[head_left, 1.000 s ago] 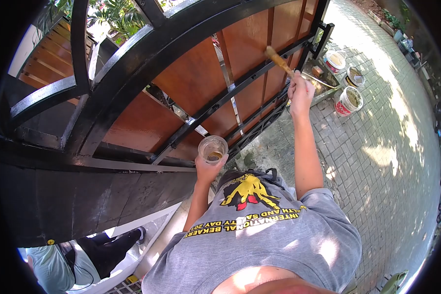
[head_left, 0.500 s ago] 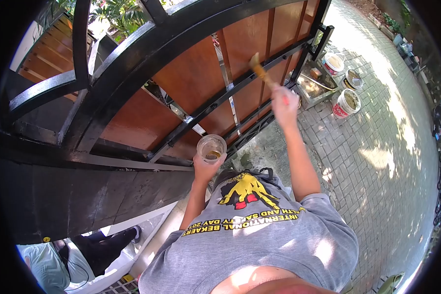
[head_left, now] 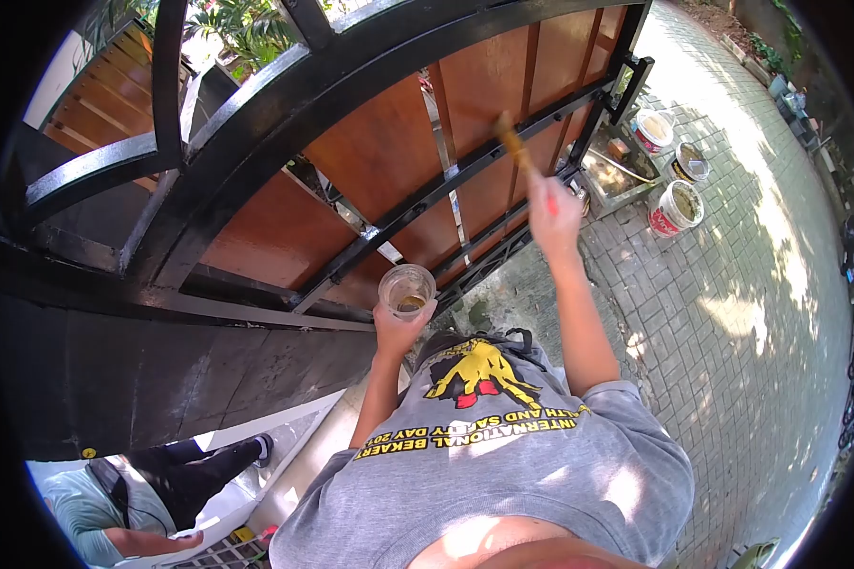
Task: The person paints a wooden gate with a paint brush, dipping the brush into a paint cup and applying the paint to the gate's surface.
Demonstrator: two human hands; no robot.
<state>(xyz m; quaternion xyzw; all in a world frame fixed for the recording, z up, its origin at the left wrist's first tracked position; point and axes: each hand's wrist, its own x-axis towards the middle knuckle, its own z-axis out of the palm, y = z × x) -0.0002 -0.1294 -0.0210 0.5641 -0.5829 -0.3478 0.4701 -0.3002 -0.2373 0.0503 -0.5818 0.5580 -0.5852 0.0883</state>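
Observation:
My left hand [head_left: 400, 327] is closed round a clear plastic cup [head_left: 408, 290] with a little amber liquid at its bottom, held near the lower edge of the gate. My right hand [head_left: 553, 216] grips a paintbrush [head_left: 516, 144] by its handle. The bristles point up and away, over a reddish-brown wooden panel [head_left: 484, 85] beside a black metal bar [head_left: 474, 166]. Whether the bristles touch the panel, I cannot tell. The panels look glossy and sit in a black arched frame.
Several buckets, one red and white [head_left: 676, 209], stand on the brick paving [head_left: 721, 284] at the right. A person [head_left: 114, 507] is at the lower left, beyond the dark wall [head_left: 161, 379]. Plants show behind the gate.
My right hand and the brush have shifted slightly down and right in the view. The person at the lower left now shows a forearm. My left hand keeps hold of the cup.

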